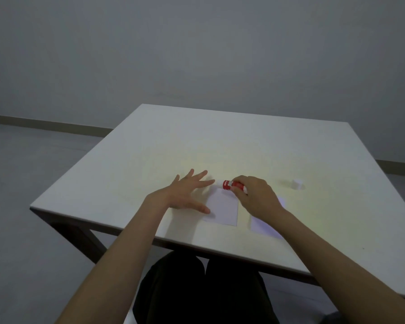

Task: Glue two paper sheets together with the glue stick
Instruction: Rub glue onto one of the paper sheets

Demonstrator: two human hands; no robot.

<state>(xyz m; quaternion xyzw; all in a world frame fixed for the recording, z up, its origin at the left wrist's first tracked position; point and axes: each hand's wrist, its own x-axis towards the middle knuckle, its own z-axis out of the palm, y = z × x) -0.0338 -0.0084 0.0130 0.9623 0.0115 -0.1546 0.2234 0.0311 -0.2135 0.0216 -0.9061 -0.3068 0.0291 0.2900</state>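
Observation:
A small white paper sheet (223,208) lies flat near the table's front edge. My left hand (187,195) rests on its left side with fingers spread, thumb on the sheet's left edge. My right hand (255,197) grips a red glue stick (230,184), held almost level, with its white tip pointing left at the sheet's far edge. A second white sheet (264,226) lies to the right, partly hidden under my right wrist. The white cap (297,184) of the glue stick stands further right on the table.
The white table (197,141) has its near edge just in front of my lap and its left edge close to my left forearm. Grey floor and a grey wall surround it.

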